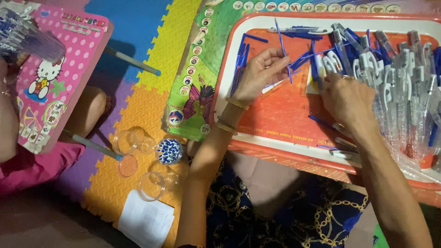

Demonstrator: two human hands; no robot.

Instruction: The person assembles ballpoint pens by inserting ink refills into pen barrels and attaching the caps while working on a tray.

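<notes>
The left hand pinches 1 thin blue pen refill between its fingertips, over the orange tray table. The right hand is curled on the pile of clear pen barrels (I cannot tell what it grips). More blue refills lie beside the left hand.
</notes>
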